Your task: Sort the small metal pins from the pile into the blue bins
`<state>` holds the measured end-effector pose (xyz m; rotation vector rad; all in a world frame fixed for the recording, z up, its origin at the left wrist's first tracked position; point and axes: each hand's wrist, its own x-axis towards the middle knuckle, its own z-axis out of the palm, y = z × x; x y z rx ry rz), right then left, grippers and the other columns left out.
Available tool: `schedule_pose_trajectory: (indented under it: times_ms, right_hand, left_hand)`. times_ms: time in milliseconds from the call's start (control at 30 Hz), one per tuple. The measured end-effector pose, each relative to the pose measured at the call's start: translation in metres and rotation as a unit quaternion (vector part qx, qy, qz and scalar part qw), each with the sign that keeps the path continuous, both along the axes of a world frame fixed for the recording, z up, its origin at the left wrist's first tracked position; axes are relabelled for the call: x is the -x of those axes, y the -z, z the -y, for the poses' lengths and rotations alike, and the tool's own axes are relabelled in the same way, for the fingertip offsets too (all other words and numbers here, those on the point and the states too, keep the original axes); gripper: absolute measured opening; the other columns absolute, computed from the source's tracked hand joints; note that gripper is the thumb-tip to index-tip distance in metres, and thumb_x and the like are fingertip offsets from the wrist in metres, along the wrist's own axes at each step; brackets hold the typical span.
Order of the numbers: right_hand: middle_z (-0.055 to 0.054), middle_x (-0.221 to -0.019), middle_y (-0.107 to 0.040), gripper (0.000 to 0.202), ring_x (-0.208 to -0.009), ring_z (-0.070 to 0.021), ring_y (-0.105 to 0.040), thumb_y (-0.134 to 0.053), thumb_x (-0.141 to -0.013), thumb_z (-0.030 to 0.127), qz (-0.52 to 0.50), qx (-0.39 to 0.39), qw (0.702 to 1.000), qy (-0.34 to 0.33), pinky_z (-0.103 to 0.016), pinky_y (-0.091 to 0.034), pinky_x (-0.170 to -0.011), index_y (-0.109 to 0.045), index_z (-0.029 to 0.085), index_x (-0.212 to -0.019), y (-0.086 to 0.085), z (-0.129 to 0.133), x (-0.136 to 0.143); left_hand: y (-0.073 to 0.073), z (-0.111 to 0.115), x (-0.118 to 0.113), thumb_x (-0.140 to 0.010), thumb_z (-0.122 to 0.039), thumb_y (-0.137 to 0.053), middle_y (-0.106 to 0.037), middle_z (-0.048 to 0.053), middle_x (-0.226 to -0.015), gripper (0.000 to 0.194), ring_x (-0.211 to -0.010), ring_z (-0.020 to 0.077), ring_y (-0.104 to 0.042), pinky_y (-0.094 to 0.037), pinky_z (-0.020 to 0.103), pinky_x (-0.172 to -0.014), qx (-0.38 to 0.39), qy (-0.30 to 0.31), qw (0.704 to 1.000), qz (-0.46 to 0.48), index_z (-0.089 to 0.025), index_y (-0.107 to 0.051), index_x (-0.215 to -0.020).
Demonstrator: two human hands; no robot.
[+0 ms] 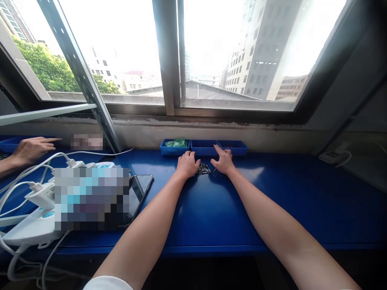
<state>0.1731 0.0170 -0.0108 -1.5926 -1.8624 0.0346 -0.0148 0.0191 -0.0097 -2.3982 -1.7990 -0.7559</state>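
A small pile of dark metal screws (204, 169) lies on the blue tabletop between my two hands. Beside its left edge rests my left hand (188, 164), palm down, fingers forward and the thumb by the screws. On the other side is my right hand (223, 159), its index finger stretched toward the middle blue bin (204, 152) and its thumb pointing at the pile. Nothing shows in either hand. Just beyond my fingers stand the left blue bin (171, 151), with green packets (177, 143) in it, and the right blue bin (237, 150), with small dark parts inside.
Left of my arm are a white power strip (30, 231) with plugs and cables, and a phone (140, 193), partly under a blurred patch. Another person's hand (34, 149) reaches in at far left. A metal upright (87, 80) stands before the window.
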Motion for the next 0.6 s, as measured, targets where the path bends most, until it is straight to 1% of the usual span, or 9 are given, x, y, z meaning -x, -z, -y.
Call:
schedule_pose_trajectory:
  times_ms: [133,233,400,500,600]
  right_hand:
    - [0.001,-0.147,-0.033,0.073,-0.114,-0.0297,-0.035,-0.051,-0.073,0.038,0.034,0.035,0.999,0.016,-0.043,-0.032,-0.095,-0.030,0.024,-0.142,0.002,-0.003,0.000]
    - [0.001,-0.147,-0.032,0.073,-0.114,-0.0301,-0.035,-0.051,-0.073,0.038,0.044,0.042,0.998,0.024,-0.042,-0.032,-0.095,-0.032,0.023,-0.141,0.003,-0.004,-0.001]
    - [-0.002,-0.147,-0.032,0.073,-0.115,-0.0301,-0.034,-0.052,-0.073,0.038,0.047,0.040,0.998,0.026,-0.042,-0.032,-0.094,-0.032,0.022,-0.141,0.005,-0.005,-0.001]
    - [-0.003,-0.147,-0.031,0.073,-0.116,-0.0302,-0.034,-0.052,-0.073,0.037,0.038,0.037,0.998,0.027,-0.042,-0.033,-0.093,-0.031,0.022,-0.141,0.006,-0.006,-0.002]
    - [-0.003,-0.147,-0.032,0.073,-0.116,-0.0311,-0.034,-0.053,-0.072,0.036,0.025,0.033,0.999,0.017,-0.043,-0.033,-0.093,-0.032,0.022,-0.141,0.008,-0.008,-0.003]
  left_hand:
    - [0.000,0.000,-0.001,-0.088,-0.044,-0.037,-0.051,0.014,-0.126,0.047,-0.116,0.0297,-0.047,-0.036,0.043,-0.096,0.022,0.010,1.000,-0.010,-0.015,-0.050,-0.122]
    - [-0.002,0.004,-0.002,-0.088,-0.048,-0.035,-0.055,0.012,-0.122,0.048,-0.114,0.0285,-0.049,-0.036,0.042,-0.095,0.037,0.041,0.998,-0.014,-0.016,-0.054,-0.118]
    - [-0.007,0.012,-0.003,-0.083,-0.063,-0.034,-0.055,0.010,-0.124,0.061,-0.115,0.0278,-0.049,-0.036,0.039,-0.096,0.064,0.111,0.991,-0.027,-0.019,-0.055,-0.120]
    - [-0.007,0.013,-0.003,-0.078,-0.069,-0.037,-0.053,0.010,-0.127,0.067,-0.116,0.0289,-0.048,-0.035,0.039,-0.097,0.077,0.125,0.989,-0.034,-0.022,-0.054,-0.122]
    - [-0.005,0.013,-0.001,-0.076,-0.070,-0.041,-0.052,0.009,-0.128,0.067,-0.117,0.0297,-0.048,-0.034,0.039,-0.098,0.084,0.133,0.987,-0.034,-0.023,-0.054,-0.122]
